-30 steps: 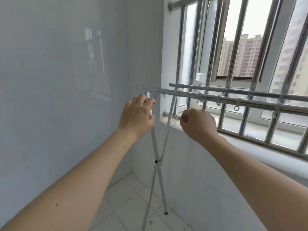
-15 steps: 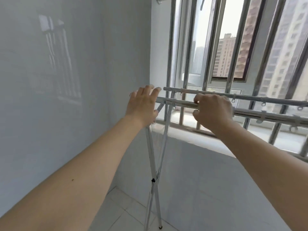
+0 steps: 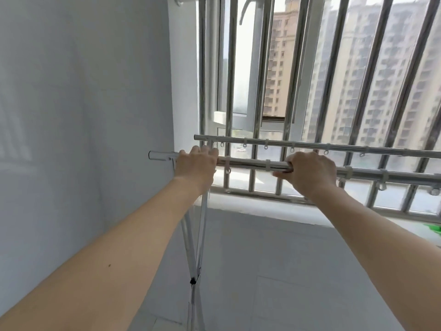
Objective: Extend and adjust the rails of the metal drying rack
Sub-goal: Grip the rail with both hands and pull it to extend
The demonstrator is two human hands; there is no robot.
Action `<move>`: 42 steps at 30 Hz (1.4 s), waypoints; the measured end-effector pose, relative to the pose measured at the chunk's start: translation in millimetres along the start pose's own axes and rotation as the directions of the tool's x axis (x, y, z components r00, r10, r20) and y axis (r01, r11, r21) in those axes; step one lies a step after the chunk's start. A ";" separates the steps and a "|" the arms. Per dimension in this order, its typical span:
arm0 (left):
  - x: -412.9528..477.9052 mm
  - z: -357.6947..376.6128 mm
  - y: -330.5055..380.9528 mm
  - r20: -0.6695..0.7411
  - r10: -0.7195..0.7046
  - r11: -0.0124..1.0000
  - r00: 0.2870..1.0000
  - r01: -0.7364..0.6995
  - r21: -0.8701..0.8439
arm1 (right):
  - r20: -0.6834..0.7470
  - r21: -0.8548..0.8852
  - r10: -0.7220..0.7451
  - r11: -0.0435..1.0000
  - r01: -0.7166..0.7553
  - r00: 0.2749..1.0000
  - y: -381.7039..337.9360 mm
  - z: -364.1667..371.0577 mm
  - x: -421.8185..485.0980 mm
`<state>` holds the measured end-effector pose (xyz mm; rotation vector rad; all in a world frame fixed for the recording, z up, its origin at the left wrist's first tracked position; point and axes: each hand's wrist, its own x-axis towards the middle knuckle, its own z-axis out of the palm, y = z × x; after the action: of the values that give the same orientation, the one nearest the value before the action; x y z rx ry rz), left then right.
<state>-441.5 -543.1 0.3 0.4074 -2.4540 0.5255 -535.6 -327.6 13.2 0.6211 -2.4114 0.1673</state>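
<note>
Fingers of left hand curl over the top of the near rail, grasping it close to its left end, frame centre-left. Fingers of right hand wrap round the same rail further right, thumb underneath, clenched on the tube. Both forearms come in from the bottom corners of the frame, bare.

Near rail runs from mid-left across to the right edge, sloping slightly down to the right. Short stub of the rail sticks out left of the left hand, open tube end visible, near the grey wall. White clips ring the rail between the hands and more sit to the right of the right hand, small hook loops hanging below.

Far rail sits just above and behind, parallel, starts a bit right of the near rail's end, also carries small hooks. Both belong to the metal drying rack. Crossed legs drop from under the left hand to the bottom centre, pinned at a black pivot; feet cut off by frame edge.

Behind the rack: window with vertical metal bars, upper right half of frame, high-rise blocks outside. White sill below the bars. Green thing at right edge on the sill, too cut off to identify. Pale tiled floor lower centre.
</note>
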 end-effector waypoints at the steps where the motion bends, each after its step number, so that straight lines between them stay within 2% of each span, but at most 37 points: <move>1: -0.3 2.0 -7.6 0.002 -0.005 1.000 1.000 0.005 -0.001 | -0.014 -0.006 -0.009 1.000 0.009 1.000 -8.1 0.8 1.1; 6: -2.8 3.9 -41.6 0.056 -0.052 0.999 0.997 0.053 -0.008 | 0.040 0.086 -0.048 0.995 0.044 0.998 -40.5 3.6 7.2; 8: 0.6 -3.5 -48.6 0.138 -0.044 0.986 0.990 0.065 -0.154 | 0.056 0.168 -0.082 0.983 0.072 0.995 -39.3 -0.4 4.9; 9: 3.8 -10.9 -46.4 0.185 -0.009 0.948 0.983 0.067 -0.310 | 0.047 0.215 -0.082 0.974 0.070 0.996 -33.3 -4.4 2.2; 11: 7.9 -27.4 -30.6 0.214 0.102 0.778 0.972 0.056 -0.626 | -0.006 0.305 -0.022 0.952 0.023 1.000 -13.3 -13.2 -4.0; 12: 10.9 -36.3 -16.7 0.168 0.147 0.695 0.975 0.019 -0.719 | -0.045 0.322 0.032 0.947 -0.016 0.998 2.6 -18.8 -7.7; 14: 14.7 -49.4 12.6 0.054 0.179 0.607 0.982 -0.067 -0.792 | -0.108 0.285 0.156 0.951 -0.120 0.982 37.3 -25.7 -16.0; 17: 20.2 -60.6 62.3 -0.046 0.193 0.644 0.980 -0.162 -0.748 | -0.054 0.136 0.282 0.952 -0.273 0.958 94.4 -29.1 -36.8; 21: 23.1 -55.8 98.5 0.064 0.194 0.706 0.979 -0.095 -0.701 | -0.052 0.077 0.266 0.962 -0.262 0.962 115.6 -18.8 -51.6; 24: 21.0 -46.5 111.7 0.141 0.183 0.843 0.973 -0.081 -0.532 | -0.108 0.071 0.299 0.954 -0.293 0.948 109.7 -11.2 -51.4; 26: 21.4 -44.2 112.9 0.185 0.184 0.888 0.965 -0.083 -0.453 | -0.135 0.069 0.307 0.951 -0.300 0.942 106.2 -8.0 -51.6; 32: 24.2 -43.8 113.9 0.314 0.241 0.898 0.918 -0.088 -0.432 | -0.217 0.049 0.312 0.950 -0.309 0.925 105.8 4.7 -62.1; 40: 30.9 -37.2 111.3 0.290 0.316 0.883 0.904 -0.168 -0.438 | -0.196 0.047 0.335 0.942 -0.332 0.922 109.0 7.6 -57.9; 42: 29.3 -32.3 107.3 0.231 0.316 0.891 0.920 -0.204 -0.404 | -0.199 0.046 0.320 0.947 -0.318 0.926 109.3 7.3 -56.6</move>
<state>-491.5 -439.4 12.7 -0.0129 -2.8380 0.0928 -552.4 -211.1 -23.4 0.1986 -2.2958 0.3656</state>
